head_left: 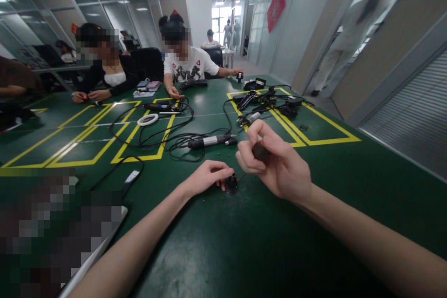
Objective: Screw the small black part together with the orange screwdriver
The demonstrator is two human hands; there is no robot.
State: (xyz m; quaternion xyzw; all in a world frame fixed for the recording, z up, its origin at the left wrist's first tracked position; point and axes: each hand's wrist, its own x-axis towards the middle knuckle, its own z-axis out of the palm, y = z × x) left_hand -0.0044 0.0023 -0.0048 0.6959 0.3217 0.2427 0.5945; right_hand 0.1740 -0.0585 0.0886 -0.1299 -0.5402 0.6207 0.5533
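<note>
- So the small black part (231, 187) is on the table right in front of the wearer, near the middle of the view. Squat, round, wide dark base with a narrower knob on top, bit of a sheen on the rim. Finer detail is too small to make out. Clock directions below are from it.
- Left hand (208, 177), at 9 to 10 o'clock: fingers curled in nearly closed, thumb and fingertips on the part, steadying it against the tabletop.
- Right hand (284, 165), toward 2 to 3 o'clock: raised, fingers wrapped snugly round a stubby dark handle (259, 152) with an orange patch. A thin shaft seems to slant down toward the part; can't tell if it touches.
- Table (195, 260): smooth, glossy dark green, with light smeared across it.
- 11 o'clock, near: a slim cylindrical tool (213, 141), black with a silvery band, lying by loops of rubbery black cable (185, 153).
- 1 o'clock: a jumble of black tools and cords (267, 101) over flat yellow tape (333, 140).
- 2 o'clock: a little cluster of dark bits (303, 127), too small to identify.
- 10 o'clock: flat white ring (147, 119).
- 9 o'clock: white tag (132, 176) on a black cord.
- 11 o'clock, across the table: co-worker in a printed white T-shirt (190, 66).
</note>
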